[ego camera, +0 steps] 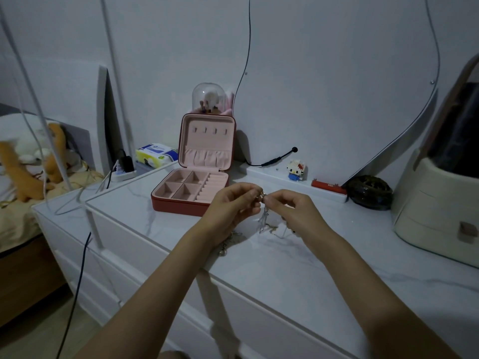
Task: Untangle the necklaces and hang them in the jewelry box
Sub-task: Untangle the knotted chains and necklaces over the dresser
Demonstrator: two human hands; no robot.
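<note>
Hanging from a pinch point between the two hands, the tangled necklaces (263, 217) are held just above the white surface (298, 268), with more chain trailing onto it at about 7 o'clock of the bundle, beside the left wrist. A small gold piece, probably a clasp or ring, is seen at the top of the bundle where the fingertips meet; the individual strands are too fine and blurred to be counted.

Step in hand, as judged: one strand is being picked free at the knot. It would be done well by keeping the pull light, working the loop loose with the fingertips rather than tugging the ends apart, and letting the slack rest on the surface so weight is not added to the knot.

Left hand (233, 200): fingers curled nearly closed, thumb and forefinger pinched on the chain at the gold piece. Right hand (287, 207): likewise curled, fingertips pinched on the same point from the other side.

The jewelry box (197, 177) stands open at 10 o'clock of the hands, near but apart. The hooks (210, 130) in its raised lid are seen bare; nothing is hung yet.
</note>
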